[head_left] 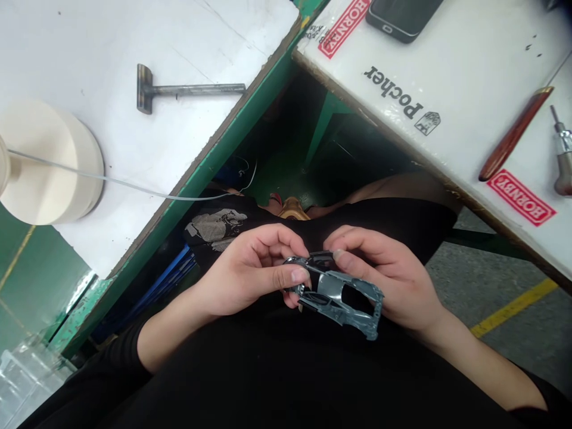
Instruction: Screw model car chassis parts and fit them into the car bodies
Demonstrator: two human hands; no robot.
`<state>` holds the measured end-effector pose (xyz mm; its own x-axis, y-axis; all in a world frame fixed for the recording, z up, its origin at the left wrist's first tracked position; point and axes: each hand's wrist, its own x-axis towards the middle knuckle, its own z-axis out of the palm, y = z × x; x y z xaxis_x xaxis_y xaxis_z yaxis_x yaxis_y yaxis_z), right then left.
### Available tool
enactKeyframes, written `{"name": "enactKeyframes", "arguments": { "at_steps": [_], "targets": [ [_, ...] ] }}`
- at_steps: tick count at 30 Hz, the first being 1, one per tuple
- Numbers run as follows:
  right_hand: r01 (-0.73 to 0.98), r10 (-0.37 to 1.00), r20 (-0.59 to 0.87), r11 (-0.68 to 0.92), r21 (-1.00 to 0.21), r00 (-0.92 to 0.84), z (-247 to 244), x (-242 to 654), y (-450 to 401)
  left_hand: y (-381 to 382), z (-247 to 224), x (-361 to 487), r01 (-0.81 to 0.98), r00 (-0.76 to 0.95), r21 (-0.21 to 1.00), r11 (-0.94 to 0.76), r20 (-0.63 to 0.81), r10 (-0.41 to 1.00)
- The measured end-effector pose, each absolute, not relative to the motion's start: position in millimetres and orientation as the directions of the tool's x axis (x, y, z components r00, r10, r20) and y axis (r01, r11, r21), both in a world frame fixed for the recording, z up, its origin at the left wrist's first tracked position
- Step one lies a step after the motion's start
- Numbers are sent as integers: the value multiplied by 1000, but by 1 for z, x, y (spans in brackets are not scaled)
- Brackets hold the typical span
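Observation:
A dark grey model car body (330,286) with window and roof openings is held low, over my lap. My left hand (263,265) pinches its left end between thumb and fingers. On its far side, the thumb and forefinger of my right hand (379,268) close on the edge by a thin black piece (322,257). Whether that piece is separate or part of the body, I cannot tell. The inner fingers of both hands are partly hidden.
On the left table (201,36) lie a metal T-shaped hammer (192,90) and a cream spool-like container (67,161) trailing a thin tube. The right table (429,71) bears a phone (402,15), a red-handled tool (516,134) and a small driver-like tool (563,155). A gap separates both tables.

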<state>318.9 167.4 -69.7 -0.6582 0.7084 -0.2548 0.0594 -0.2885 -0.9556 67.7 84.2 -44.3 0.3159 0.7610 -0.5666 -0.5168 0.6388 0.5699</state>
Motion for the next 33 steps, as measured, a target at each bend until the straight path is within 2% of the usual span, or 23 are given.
{"name": "enactKeyframes", "arguments": {
  "at_steps": [5,9,12,18,24,28,33],
  "targets": [
    [51,712,-295,-342,-938,-637,-72,317,168,86,-48,67,-539,313,551,637,-571,759],
    [72,753,-389,-417,-906,-531,-73,315,164,88,-47,65,-525,265,562,639,-606,750],
    [78,809,-390,-398,-914,-439,-73,323,167,90,-47,63,-494,198,570,657,-662,723],
    [297,975,-205,-172,-939,-84,-67,374,204,107,-58,61,-474,110,614,632,-671,734],
    [505,966,24,-113,-856,257,-60,429,239,129,-50,71,-443,123,599,667,-696,707],
    [639,931,132,-126,-759,340,-66,450,250,139,-43,78,-437,114,589,680,-714,691],
    [713,923,162,-149,-686,349,-81,463,256,139,-46,77,-418,108,593,688,-719,686]
  ]
}}
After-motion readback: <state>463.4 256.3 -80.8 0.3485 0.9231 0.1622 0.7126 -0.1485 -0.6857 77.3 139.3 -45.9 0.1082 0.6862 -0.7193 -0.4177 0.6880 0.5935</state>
